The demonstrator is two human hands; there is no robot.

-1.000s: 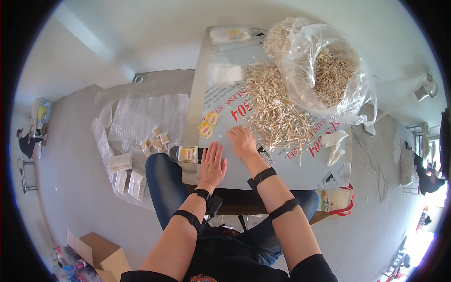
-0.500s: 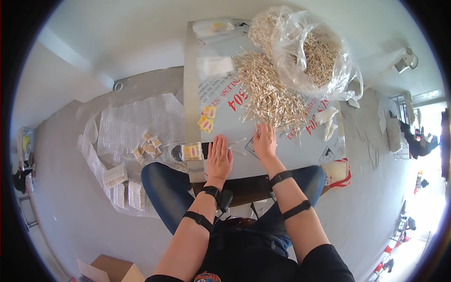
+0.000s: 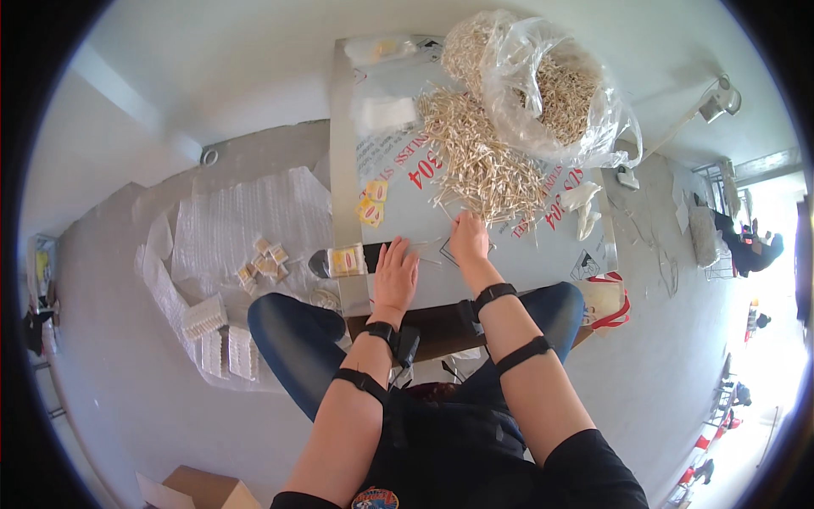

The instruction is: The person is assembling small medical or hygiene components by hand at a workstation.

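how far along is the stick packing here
Done, it seems: small filled packs and white bundles lie on the bubble wrap on the floor. In hand: both the left hand and right hand lie flat on the table, by a few sticks. Left: the big loose stick pile and the full bag.

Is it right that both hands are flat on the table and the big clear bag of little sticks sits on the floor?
Not quite. In the head view the clear bag sits on the table, not the floor. The left hand and right hand do rest on the table.
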